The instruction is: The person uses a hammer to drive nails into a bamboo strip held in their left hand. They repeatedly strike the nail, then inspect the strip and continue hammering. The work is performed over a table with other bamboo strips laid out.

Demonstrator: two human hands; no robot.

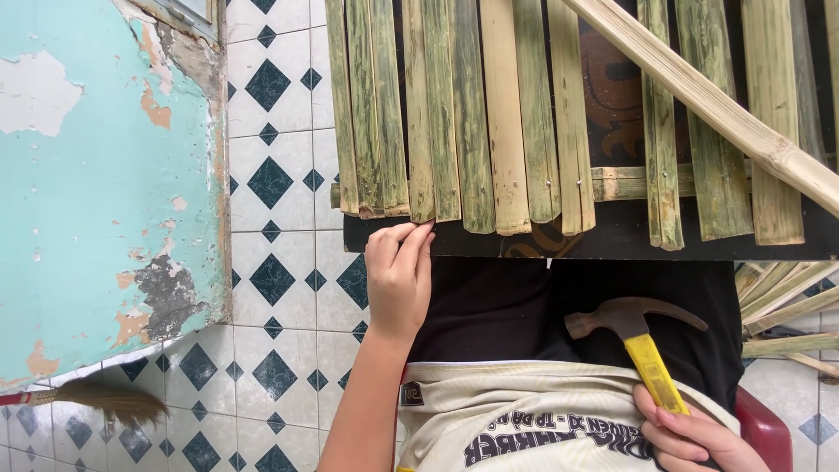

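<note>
My left hand (398, 278) reaches up to the near end of a green bamboo slat (423, 114), fingertips pinched together just under its tip at the dark table's edge (612, 240). My right hand (695, 437) rests low by my lap and grips the yellow handle of a claw hammer (634, 328), whose brown head points left. Several split bamboo slats (524, 114) lie side by side across a thin cross strip (625, 182) that carries small nails. A long pale bamboo pole (717, 105) lies slanted over the right slats.
A peeling turquoise wall (96, 175) stands at the left over white floor tiles with dark diamonds (271, 280). A broom head (109, 399) lies at the lower left. More loose bamboo strips (786, 315) lie on the floor at the right, beside a red seat edge (765, 424).
</note>
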